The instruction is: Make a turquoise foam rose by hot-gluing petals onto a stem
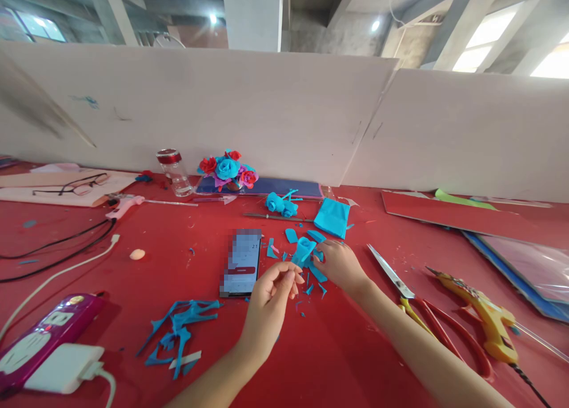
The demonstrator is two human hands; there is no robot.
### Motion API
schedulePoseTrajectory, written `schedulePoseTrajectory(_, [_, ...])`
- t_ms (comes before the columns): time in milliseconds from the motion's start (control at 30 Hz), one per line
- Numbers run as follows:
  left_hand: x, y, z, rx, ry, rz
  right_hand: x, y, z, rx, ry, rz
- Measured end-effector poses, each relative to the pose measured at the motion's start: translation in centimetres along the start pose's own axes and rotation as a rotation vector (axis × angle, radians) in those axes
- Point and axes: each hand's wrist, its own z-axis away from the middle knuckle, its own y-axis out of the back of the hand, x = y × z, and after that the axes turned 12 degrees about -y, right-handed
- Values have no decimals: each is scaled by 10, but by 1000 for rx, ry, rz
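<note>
Pinched between the fingertips of my left hand is the base of a partly formed blue paper flower, its petals curling upward. Beside it, on the right, my right hand has its fingers bent around a small blue petal; the exact grip is partly hidden. Loose blue cut pieces and small scraps lie around and under both hands. Behind them are a folded blue sheet and some finished-looking blue rolled flowers.
A phone lies left of my hands, with blue offcuts nearer me. Scissors and a yellow glue gun lie right. At left are a power strip and cables. A glass bottle and flower arrangement stand behind.
</note>
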Motion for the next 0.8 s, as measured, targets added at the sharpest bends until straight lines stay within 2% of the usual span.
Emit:
schedulePoseTrajectory(167, [1,-1,-1,8,-1,-4,0,-4,-1,-3,-29,-56])
schedulePoseTrajectory(433, [4,-2,-1,28,-1,-14,11,-1,-4,-69,21,-125])
schedulePoseTrajectory(800, [1,-1,-1,14,-1,-13,0,-11,-9,-150,-123,-57])
